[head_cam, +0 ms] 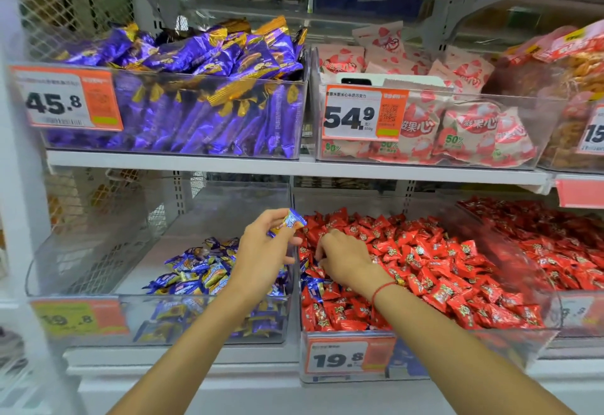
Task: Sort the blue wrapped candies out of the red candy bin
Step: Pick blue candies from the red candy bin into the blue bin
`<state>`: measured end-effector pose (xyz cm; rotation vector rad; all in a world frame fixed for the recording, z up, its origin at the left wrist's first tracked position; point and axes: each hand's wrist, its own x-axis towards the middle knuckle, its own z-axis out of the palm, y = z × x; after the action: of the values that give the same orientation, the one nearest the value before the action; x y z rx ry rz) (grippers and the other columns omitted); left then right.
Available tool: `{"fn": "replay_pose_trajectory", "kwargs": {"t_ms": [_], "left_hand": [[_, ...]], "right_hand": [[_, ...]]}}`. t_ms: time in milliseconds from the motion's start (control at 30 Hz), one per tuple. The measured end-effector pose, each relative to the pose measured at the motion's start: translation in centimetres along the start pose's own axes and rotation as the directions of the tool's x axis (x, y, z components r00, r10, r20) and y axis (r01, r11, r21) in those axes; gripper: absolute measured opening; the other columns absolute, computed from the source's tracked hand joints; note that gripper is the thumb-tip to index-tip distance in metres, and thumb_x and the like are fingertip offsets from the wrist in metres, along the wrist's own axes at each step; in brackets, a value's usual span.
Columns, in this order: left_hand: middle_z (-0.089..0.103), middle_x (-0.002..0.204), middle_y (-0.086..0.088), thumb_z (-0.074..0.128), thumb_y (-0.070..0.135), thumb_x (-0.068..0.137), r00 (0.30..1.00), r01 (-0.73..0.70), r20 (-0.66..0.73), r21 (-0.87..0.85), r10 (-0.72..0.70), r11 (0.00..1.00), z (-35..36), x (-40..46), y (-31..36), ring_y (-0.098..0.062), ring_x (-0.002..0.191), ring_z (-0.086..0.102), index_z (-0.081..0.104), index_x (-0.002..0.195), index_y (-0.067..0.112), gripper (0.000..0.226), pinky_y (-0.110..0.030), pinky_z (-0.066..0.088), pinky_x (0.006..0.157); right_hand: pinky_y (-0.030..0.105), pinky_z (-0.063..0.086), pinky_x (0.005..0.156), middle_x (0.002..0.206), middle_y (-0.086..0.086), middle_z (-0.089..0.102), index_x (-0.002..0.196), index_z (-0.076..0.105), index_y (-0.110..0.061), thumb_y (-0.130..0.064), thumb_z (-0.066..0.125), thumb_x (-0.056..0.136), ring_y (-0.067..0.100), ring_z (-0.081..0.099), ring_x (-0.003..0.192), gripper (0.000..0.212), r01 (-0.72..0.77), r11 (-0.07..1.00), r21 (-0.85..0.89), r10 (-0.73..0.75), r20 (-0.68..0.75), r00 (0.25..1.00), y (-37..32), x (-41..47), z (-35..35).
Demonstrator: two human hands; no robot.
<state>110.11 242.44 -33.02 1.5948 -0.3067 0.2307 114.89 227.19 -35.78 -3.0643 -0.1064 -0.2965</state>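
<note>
On the lower shelf, left hand (261,248) pinches one blue wrapped candy (289,221) right above the divider between the blue candy bin (98,270) and the red candy bin (510,342); its long axis tilts up-right, toward the reds. Drop zone lies just left and below. Right hand (343,259) digs, fingers curled, among red candies by blue strays (312,285); grip contents unclear.
</note>
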Motion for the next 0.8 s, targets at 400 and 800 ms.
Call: {"fn": "replay_pose_trajectory", "kwargs": {"t_ms": [400,800], "left_hand": [[0.059,0.113,0.002,0.052,0.01,0.095,0.993,0.042,-0.117,0.085,-0.032,0.995,-2.0,-4.9,-1.2,-0.016,0.084,0.068,0.047,0.099,0.034,0.025,-0.039,0.053,0.061],[0.059,0.092,0.018,0.037,0.026,0.103,0.986,-0.141,-0.041,0.304,0.16,0.942,0.0,-5.7,-0.7,0.001,0.076,0.055,0.053,0.118,0.049,0.032,-0.021,0.041,0.068]], "right_hand": [[0.032,0.046,0.079,0.117,0.004,0.064,0.114,0.064,-0.022,-0.016,0.063,0.088,0.026,0.06,0.106,0.026,0.085,0.994,0.072,-0.093,0.119,0.989,1.6,-1.1,-0.7],[0.018,0.055,0.07,0.087,0.007,0.075,0.1,0.068,-0.008,-0.015,0.07,0.086,0.014,0.072,0.079,0.016,0.047,0.219,0.975,-0.064,-0.034,0.997,0.5,-8.2,-6.6]]}}
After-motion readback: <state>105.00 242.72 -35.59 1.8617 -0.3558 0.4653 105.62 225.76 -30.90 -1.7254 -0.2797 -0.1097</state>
